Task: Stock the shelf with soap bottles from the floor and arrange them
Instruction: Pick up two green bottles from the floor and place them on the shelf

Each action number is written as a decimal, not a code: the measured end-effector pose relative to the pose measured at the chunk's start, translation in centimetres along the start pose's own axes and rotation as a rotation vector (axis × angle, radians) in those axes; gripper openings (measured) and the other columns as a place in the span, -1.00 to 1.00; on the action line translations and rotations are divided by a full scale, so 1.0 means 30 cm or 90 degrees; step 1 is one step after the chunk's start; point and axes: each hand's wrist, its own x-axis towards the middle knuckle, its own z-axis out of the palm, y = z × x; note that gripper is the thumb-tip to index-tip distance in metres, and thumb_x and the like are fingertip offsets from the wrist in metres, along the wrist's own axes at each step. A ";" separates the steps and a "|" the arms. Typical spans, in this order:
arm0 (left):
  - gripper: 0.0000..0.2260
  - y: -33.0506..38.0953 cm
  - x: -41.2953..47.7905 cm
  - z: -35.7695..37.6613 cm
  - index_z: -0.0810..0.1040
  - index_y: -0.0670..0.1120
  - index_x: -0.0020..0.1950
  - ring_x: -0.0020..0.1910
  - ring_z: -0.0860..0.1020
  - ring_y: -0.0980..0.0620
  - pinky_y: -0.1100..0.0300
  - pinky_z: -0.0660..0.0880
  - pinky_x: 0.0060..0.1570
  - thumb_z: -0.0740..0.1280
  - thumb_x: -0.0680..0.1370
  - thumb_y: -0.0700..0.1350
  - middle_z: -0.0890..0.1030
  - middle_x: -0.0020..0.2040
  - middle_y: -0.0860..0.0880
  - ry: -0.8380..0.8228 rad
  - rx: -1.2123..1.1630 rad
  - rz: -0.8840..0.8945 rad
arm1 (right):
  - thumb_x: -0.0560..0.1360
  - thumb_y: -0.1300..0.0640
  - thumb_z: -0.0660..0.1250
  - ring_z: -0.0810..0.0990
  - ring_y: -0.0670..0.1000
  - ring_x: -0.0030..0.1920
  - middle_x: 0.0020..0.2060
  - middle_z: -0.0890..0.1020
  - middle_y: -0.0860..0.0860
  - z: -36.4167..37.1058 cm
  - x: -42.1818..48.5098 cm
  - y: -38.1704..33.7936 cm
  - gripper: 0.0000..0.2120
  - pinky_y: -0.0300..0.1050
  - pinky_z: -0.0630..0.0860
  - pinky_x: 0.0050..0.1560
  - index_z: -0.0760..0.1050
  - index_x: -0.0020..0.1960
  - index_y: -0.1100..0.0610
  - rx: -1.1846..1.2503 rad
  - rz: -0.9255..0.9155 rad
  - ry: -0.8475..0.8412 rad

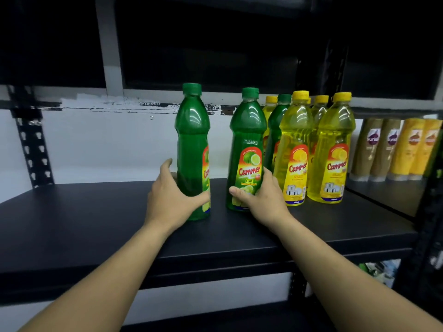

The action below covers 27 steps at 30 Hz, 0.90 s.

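Two green soap bottles stand upright on the black shelf (79,212). My left hand (171,200) grips the lower body of the left green bottle (193,140), whose label is turned to the right. My right hand (261,196) grips the base of the right green bottle (248,144), whose lime label faces me. Right beside it stand several yellow soap bottles (296,149) in rows, with another green bottle (279,123) behind them.
A row of tan and orange shampoo tubes (395,147) stands on the adjoining shelf at the far right. Black perforated uprights (33,149) frame the shelf on the left and right. A white wall lies behind, and a lower shelf shows below.
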 end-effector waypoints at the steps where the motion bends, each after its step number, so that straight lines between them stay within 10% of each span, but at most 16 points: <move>1: -0.01 -0.002 0.002 -0.001 0.11 0.03 0.57 0.26 0.51 -0.05 0.01 0.51 0.19 0.56 0.28 0.15 0.54 0.27 0.01 -0.022 -0.020 -0.020 | 0.34 -0.20 0.55 0.44 0.06 0.32 0.32 0.43 0.07 0.001 0.001 -0.001 -0.07 -0.05 0.44 0.30 0.21 0.53 0.11 0.001 0.000 0.000; 11: -0.26 -0.017 0.004 -0.016 0.41 0.04 0.27 0.02 0.59 0.11 0.16 0.55 -0.04 0.64 0.21 0.20 0.57 -0.02 0.17 -0.011 -0.133 -0.084 | 0.38 -0.16 0.54 0.42 0.10 0.34 0.33 0.41 0.11 0.007 0.003 -0.001 -0.06 0.06 0.43 0.36 0.13 0.57 0.10 0.001 0.004 -0.007; 15: -0.35 -0.019 0.013 -0.016 0.32 0.04 0.38 0.06 0.61 0.08 0.16 0.52 0.01 0.58 0.39 0.02 0.61 0.18 0.06 -0.087 -0.251 -0.128 | 0.38 -0.15 0.54 0.42 0.09 0.35 0.34 0.41 0.10 0.002 0.002 -0.004 -0.06 0.03 0.43 0.36 0.13 0.57 0.10 0.002 0.009 -0.006; 27: -0.24 -0.004 -0.011 -0.005 0.05 0.07 0.60 0.32 0.48 -0.08 -0.03 0.44 0.21 0.39 0.54 0.15 0.41 0.42 -0.02 0.018 0.033 0.080 | 0.47 -0.06 0.48 0.41 0.12 0.31 0.34 0.31 0.10 -0.013 -0.039 -0.049 0.02 -0.03 0.39 0.27 -0.19 0.63 -0.04 -0.071 -0.055 0.037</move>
